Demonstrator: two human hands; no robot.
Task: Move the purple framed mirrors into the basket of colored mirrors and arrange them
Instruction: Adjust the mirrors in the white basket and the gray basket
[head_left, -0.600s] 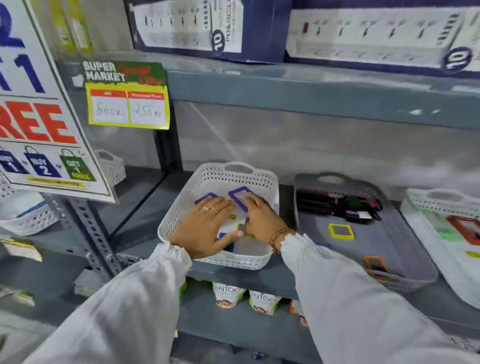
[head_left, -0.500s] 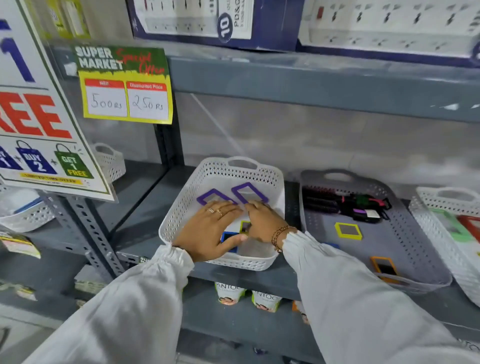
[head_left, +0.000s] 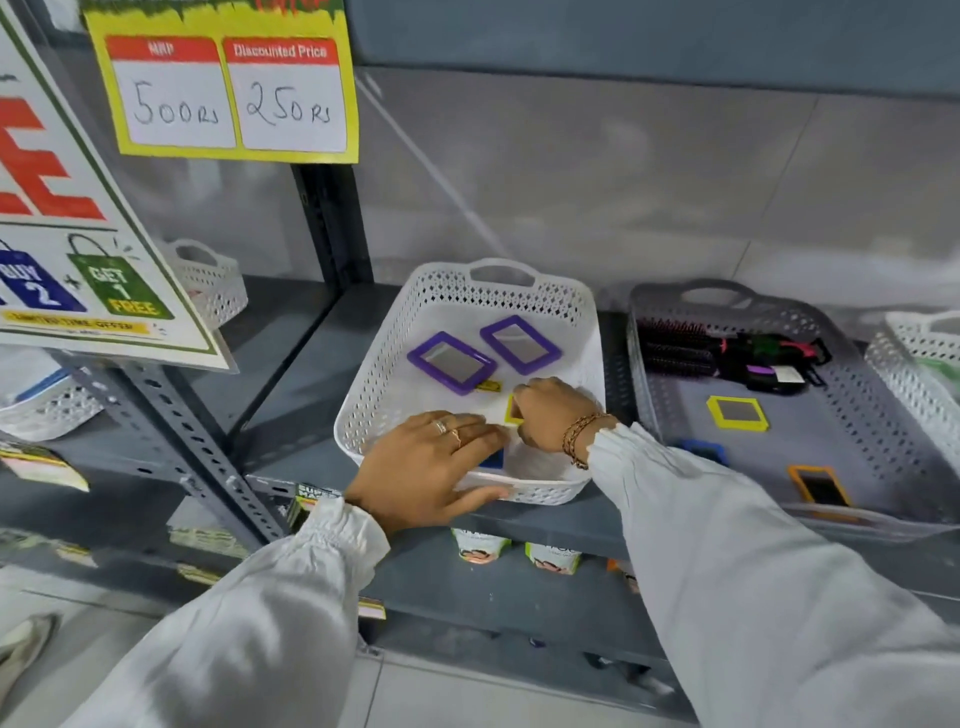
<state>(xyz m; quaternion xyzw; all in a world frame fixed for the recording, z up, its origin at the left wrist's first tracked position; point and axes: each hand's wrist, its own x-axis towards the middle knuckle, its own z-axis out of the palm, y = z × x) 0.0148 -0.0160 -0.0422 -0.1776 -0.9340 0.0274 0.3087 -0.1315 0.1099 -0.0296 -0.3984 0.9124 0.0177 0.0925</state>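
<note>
Two purple framed mirrors (head_left: 451, 362) (head_left: 521, 344) lie flat and side by side, angled, in the back half of the white basket (head_left: 363, 410); no hand touches them. My left hand (head_left: 426, 467) lies flat across the basket's front rim, fingers resting over a blue framed mirror (head_left: 493, 460), thumb outside the front wall. My right hand (head_left: 550, 413) is inside the basket with curled fingers pinching a yellow framed mirror (head_left: 511, 410), mostly hidden under it. A small yellow tag (head_left: 488, 385) pokes out beside the left purple mirror.
To the right, a grey tray (head_left: 883, 415) holds hair brushes (head_left: 727, 353) and yellow (head_left: 736, 413), blue (head_left: 704, 451) and orange (head_left: 821, 486) framed mirrors. Another white basket (head_left: 914, 358) is at far right. Price signs (head_left: 234, 93) hang at upper left. Tubes (head_left: 480, 551) stand on the shelf below.
Both hands have drawn back toward the basket's front, uncovering the two purple mirrors. The right hand now curls on the yellow mirror. The view has come closer and lower.
</note>
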